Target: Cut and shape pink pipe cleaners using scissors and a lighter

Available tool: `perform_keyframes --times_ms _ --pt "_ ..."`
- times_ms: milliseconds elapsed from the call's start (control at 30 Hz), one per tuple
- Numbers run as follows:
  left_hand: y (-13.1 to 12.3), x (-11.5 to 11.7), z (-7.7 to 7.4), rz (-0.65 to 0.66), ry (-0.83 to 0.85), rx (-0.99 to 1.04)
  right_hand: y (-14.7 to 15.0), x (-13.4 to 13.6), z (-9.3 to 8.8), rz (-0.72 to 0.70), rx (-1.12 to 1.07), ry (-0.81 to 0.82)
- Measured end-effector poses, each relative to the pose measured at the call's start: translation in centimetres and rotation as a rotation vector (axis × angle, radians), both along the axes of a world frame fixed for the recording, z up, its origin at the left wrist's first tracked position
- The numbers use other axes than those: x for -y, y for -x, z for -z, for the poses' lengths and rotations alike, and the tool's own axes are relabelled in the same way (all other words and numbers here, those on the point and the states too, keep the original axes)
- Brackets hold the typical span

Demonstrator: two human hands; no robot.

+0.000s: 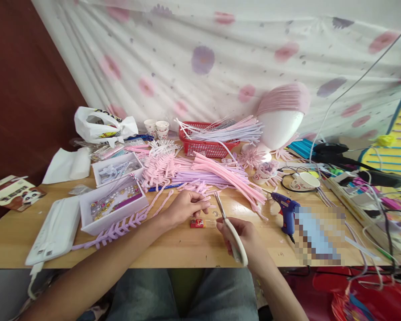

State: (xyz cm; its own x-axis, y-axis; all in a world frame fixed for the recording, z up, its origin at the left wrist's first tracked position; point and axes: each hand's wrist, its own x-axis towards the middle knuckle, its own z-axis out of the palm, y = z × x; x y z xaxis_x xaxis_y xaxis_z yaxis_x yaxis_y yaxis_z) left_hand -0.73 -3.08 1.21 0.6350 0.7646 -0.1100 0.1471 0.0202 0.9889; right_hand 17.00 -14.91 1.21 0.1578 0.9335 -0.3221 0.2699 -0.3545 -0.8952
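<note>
My left hand [189, 207] is closed in a pinch on a short pink pipe cleaner [211, 206] over the front middle of the table. Just to its right, my right hand [245, 236] grips white-handled scissors [235, 238], their blades pointing away from me and up beside the pipe cleaner. Whether the blades touch it I cannot tell. Beneath the hands lies a small red and yellow packet [198, 224]. Behind them spread long pink pipe cleaners [223, 176], purple ones [205, 178] and a heap of short pink twisted pieces [158, 169].
A blue glue gun [285, 209] stands to the right, near cables and a power strip [384, 223]. White boxes of beads [112, 207] and a white power bank [55, 227] are on the left. A red basket [207, 147] and a white head form [282, 125] stand behind.
</note>
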Motion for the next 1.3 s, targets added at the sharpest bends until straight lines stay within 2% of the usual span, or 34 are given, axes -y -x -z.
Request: perform_keyframes --times_ms 33,133,233,367,467,600,700,800,900,967,1033,1133,1200,1300 --pt "0.3 -0.4 0.0 -0.016 -0.108 -0.058 -0.8 0.0 -0.3 -0.026 0.124 -0.013" --pt "1.2 -1.4 -0.2 -0.14 -0.465 -0.227 -3.4 -0.1 -1.4 -0.065 0.671 -0.077" --pt "1.9 -2.0 -0.5 -0.16 -0.554 -0.289 -5.1 -0.9 -1.8 -0.089 1.044 -0.04" --pt "2.3 -2.6 -0.3 -0.224 -0.605 -0.358 -5.9 -2.7 -1.4 -0.189 1.243 0.052" --pt "2.4 -3.0 -0.1 -0.296 -0.595 -0.408 -6.3 -3.7 -1.9 -0.284 1.233 0.041" --pt "2.3 -3.3 -0.1 -0.275 -0.481 -0.357 -6.1 -5.0 -3.9 -0.324 1.28 0.027" --pt "2.3 -3.5 -0.2 -0.266 -0.452 -0.319 -4.4 -6.7 -4.7 -0.33 1.266 -0.136" --pt "2.6 -3.8 -0.4 -0.281 -0.406 -0.276 -1.6 -8.8 -3.3 -0.43 1.148 -0.368" --pt "3.3 -3.8 -1.0 -0.254 -0.33 -0.235 0.4 -10.7 -0.9 -0.484 1.118 -0.44" --pt "3.9 -3.5 -1.6 -0.186 -0.312 -0.251 0.8 -11.4 0.3 -0.494 1.069 -0.466" --pt "4.2 -3.1 -2.0 -0.102 -0.325 -0.334 0.4 -11.5 0.7 -0.457 0.956 -0.55" --pt "4.1 -2.3 -1.9 0.02 -0.404 -0.481 -0.6 -10.8 0.4 -0.3 0.737 -0.685" --pt "3.5 -1.8 -1.6 0.05 -0.547 -0.552 -1.0 -9.8 -0.1 -0.272 0.629 -0.633" --pt "2.6 -1.4 -1.3 0.067 -0.634 -0.593 -0.5 -8.7 -0.2 -0.46 0.585 -0.462"
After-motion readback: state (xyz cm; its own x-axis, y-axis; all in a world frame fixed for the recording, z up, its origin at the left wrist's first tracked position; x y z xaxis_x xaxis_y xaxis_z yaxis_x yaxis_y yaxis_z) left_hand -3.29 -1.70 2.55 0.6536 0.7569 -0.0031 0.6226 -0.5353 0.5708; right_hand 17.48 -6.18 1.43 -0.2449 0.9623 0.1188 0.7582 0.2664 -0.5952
